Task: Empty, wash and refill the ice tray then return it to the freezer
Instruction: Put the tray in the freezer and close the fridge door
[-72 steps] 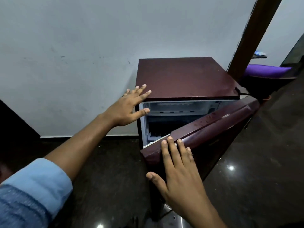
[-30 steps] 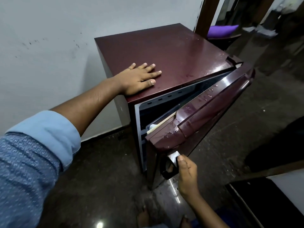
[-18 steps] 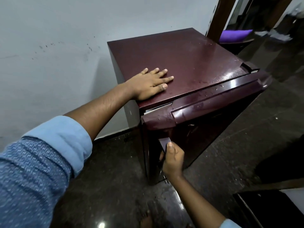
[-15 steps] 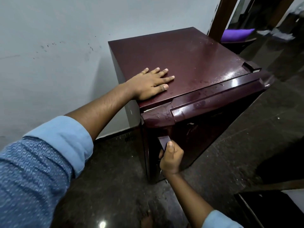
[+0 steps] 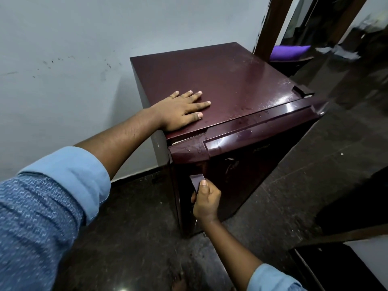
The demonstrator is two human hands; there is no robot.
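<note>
Since the door [image 5: 252, 164] has shut, left hand [image 5: 180, 111] lies spread, right hand [image 5: 206, 201] grips handle [image 5: 196, 181].

fridge [image 5: 220, 80]: maroon | sleeve [image 5: 42, 206]: blue, patterned | wall [image 5: 63, 38]: white | cushion [image 5: 289, 52]: purple

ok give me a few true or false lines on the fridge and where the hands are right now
1. The left hand lies flat on top of the fridge. True.
2. The right hand holds the ice tray. False: it grips the handle of the door, and no ice tray is in view.
3. The door stands wide open. False: it is pushed to against the fridge.
4. A purple cushion lies beyond the fridge. True.
</note>
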